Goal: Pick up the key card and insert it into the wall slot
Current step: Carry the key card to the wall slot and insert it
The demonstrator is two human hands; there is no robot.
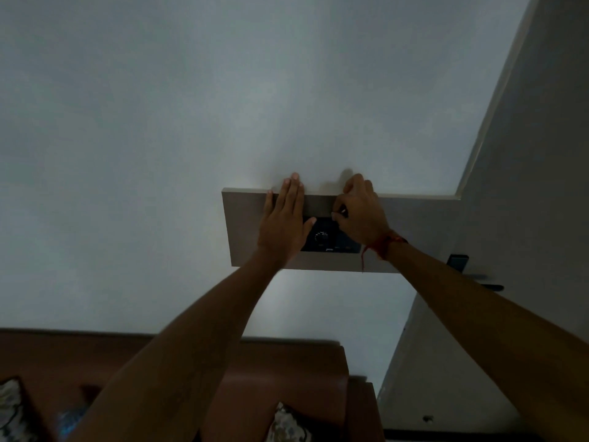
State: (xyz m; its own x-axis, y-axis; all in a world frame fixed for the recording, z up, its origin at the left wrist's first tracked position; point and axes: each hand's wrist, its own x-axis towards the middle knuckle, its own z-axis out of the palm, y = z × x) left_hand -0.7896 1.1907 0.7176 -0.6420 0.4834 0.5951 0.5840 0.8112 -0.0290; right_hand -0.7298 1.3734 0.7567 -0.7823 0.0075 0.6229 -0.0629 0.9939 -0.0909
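Note:
A dark switch panel (328, 242) with a round dial is set in a grey board (245, 224) on the white wall. My left hand (283, 221) lies flat and open against the board, its thumb touching the panel's left edge. My right hand (358, 212) is curled at the panel's top right corner, fingers pinched together on something small. The room is dim and I cannot make out the key card or the slot; the right hand hides that spot. A red thread (379, 247) circles my right wrist.
A door or door frame (510, 218) rises on the right with a dark handle (487, 283) and a small dark plate (457, 261). Below stand a brown wooden headboard (287, 362) and patterned cushions (287, 422).

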